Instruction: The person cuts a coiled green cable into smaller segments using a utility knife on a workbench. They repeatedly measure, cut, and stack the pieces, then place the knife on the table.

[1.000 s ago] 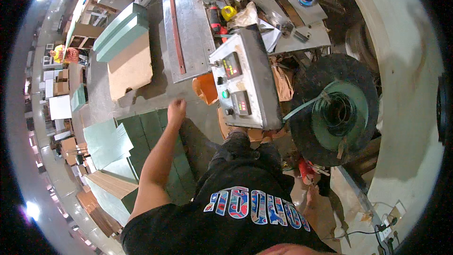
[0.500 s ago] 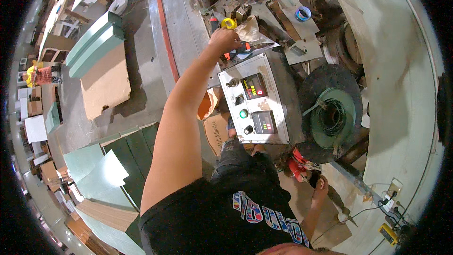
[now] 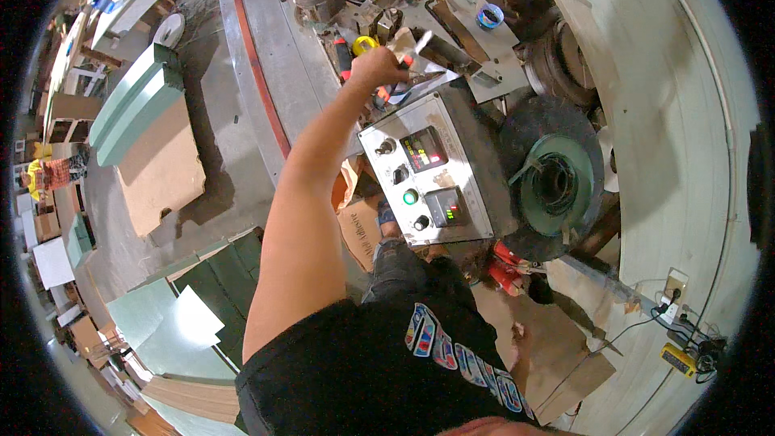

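Reaching up over the grey control panel (image 3: pixel 426 171), the left hand (image 3: pixel 375 67) has its grip closed around a small tool with a red-and-white handle (image 3: pixel 412 55), held above the cluttered metal tabletop (image 3: pixel 274 48) beside a yellow tape roll (image 3: pixel 364 44). The right hand (image 3: pixel 517 331) hangs low by the hip; its grip cannot be judged.

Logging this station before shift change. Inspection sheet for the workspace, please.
surface: grey metal machine bed, red strip along its edge.
job's things: left hand at an orange-handled tool above the control box.
clutter: yellow tape roll, blue tape roll, metal parts.
fingers: left curled at the tool, grip unclear; right hand low, fingers unclear.
cables: leads at a wall socket.
surroundings: green panels, cardboard sheet, black wheel.
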Demonstrator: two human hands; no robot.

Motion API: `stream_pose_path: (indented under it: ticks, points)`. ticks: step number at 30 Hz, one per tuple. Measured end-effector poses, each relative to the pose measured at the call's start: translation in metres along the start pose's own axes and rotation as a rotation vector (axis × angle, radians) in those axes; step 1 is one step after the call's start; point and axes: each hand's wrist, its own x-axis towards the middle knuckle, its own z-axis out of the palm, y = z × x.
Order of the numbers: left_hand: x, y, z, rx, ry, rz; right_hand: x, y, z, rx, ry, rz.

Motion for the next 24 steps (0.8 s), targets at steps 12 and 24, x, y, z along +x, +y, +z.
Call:
stream_pose_path:
  ticks: [12,24]
  points:
    - [-0.251,0.146,-0.115,-0.988,0.393,0.214,-0.005,-0.488,0.044,0.587,-0.037,-0.488]
    - [-0.289,0.382,0.165,-0.746,0.046,0.243,0.085,-0.434,0.011,0.814,-0.130,-0.176]
